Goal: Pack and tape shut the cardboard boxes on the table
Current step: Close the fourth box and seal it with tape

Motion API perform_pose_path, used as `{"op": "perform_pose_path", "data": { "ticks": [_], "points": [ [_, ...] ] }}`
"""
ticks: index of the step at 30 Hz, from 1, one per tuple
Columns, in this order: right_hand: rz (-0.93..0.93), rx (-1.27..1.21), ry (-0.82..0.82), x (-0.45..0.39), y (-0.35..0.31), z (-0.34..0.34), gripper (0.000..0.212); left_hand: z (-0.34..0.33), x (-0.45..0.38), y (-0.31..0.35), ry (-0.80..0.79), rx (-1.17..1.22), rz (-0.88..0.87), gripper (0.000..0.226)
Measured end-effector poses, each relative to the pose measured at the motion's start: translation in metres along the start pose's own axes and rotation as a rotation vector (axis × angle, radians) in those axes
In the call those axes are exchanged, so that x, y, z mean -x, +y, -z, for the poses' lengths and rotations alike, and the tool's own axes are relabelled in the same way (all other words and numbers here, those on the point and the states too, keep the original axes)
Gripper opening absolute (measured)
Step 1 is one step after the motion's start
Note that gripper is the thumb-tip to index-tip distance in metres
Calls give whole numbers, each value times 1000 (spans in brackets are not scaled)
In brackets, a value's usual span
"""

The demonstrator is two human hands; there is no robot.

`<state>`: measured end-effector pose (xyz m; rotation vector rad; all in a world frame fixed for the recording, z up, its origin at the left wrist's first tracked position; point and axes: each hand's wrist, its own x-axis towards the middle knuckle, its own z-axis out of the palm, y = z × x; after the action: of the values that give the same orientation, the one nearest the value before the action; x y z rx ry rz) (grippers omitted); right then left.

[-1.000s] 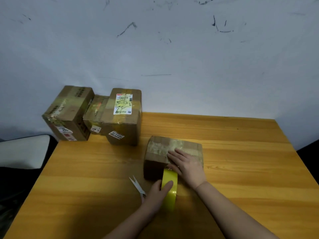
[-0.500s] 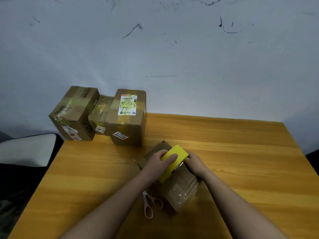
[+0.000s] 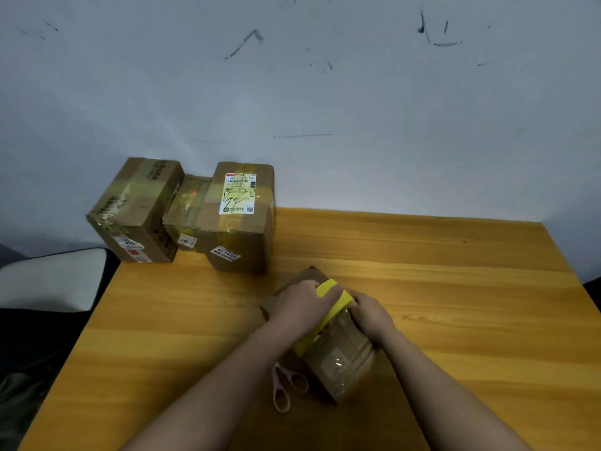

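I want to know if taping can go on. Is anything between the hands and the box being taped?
Nothing visible is. The left hand grips the yellow tape roll right on the box, and the right hand holds the box directly. The scissors lie beside it on the table, clear of both hands.

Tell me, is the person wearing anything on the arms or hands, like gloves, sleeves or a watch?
Nothing shows. Both forearms are bare as far as the head camera sees, with no sleeve edge in view. The left hand and the right hand have no gloves, and no watch, bracelet or ring is visible on the wrists or fingers that show.
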<state>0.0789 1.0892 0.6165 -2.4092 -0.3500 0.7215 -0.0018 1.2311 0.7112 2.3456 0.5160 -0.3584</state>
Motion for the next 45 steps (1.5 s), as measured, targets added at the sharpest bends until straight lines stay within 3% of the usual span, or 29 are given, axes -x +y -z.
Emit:
{"op": "perform_pose_path", "data": {
  "ticks": [5, 8, 12, 16, 20, 23, 26, 30, 35, 39, 45],
  "points": [
    [-28, 18, 34, 2, 1, -3, 46, 20, 13, -7, -110, -337, 77, 59],
    [-11, 74, 88, 4, 0, -7, 45, 24, 16, -12, -158, -409, 118, 62],
    [326, 486, 495, 8, 1, -20, 30, 26, 15, -12, -159, -359, 132, 64],
    [599, 612, 589, 11, 4, -26, 42, 29, 20, -18, -132, -299, 135, 66],
    [724, 673, 464, 23, 21, -25, 43, 33, 19, -28, -166, -29, 128, 57],
    [657, 770, 320, 42, 31, -28, 60, 34, 21, -35, -157, 187, 68, 42],
    [561, 811, 242, 55, 26, -30, 78, 32, 28, -39, -130, 295, 13, 42],
    [464, 779, 197, 62, 13, -29, 81, 27, 32, -38, -41, 258, -24, 46],
    [537, 734, 185, 72, 2, -45, 74, 26, 35, -37, 11, 172, -54, 51],
    [463, 694, 115, 74, -2, -42, 77, 26, 34, -39, 16, 169, -66, 51],
    [454, 675, 97, 73, -3, -48, 77, 26, 45, -49, -15, 410, -44, 48]
  ]
}}
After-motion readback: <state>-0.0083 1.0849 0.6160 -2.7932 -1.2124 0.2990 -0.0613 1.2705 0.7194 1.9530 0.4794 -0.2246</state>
